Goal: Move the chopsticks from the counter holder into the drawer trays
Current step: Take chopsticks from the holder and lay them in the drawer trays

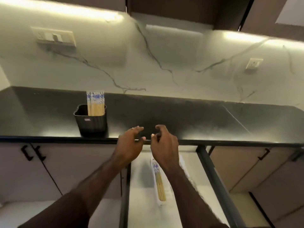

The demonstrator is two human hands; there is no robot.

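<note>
Black ribbed holder [91, 122] upright on the dark tabletop [189, 116], left of centre and close to the near edge. Inside it, a bundle of chopsticks [95, 103] standing on end against the right wall, pale wood below, white tops with blue print rising above the rim; left part of the holder showing only dark interior. Below the tabletop edge, an open drawer [213, 181] with a dark frame and pale floor. In the drawer, a narrow white tray [158, 202] running near to far, holding a few more chopsticks [159, 183] laid lengthwise, printed ends toward the far side, wooden tips toward the near end. A second tray wall just visible to the right, mostly hidden behind the right forearm; contents not discernible. Left hand [130, 143] and right hand [164, 145] raised side by side over the tabletop edge, a small gap between them, fingers loosely curled and spread, gripping nothing, touching neither holder nor tray. Cabinet doors with dark handles [32, 153] to the left and right of the drawer. On the marble-veined far wall, a switch plate [55, 37] at left and a socket [253, 64] at right, lit by strips under the upper cabinets.
</note>
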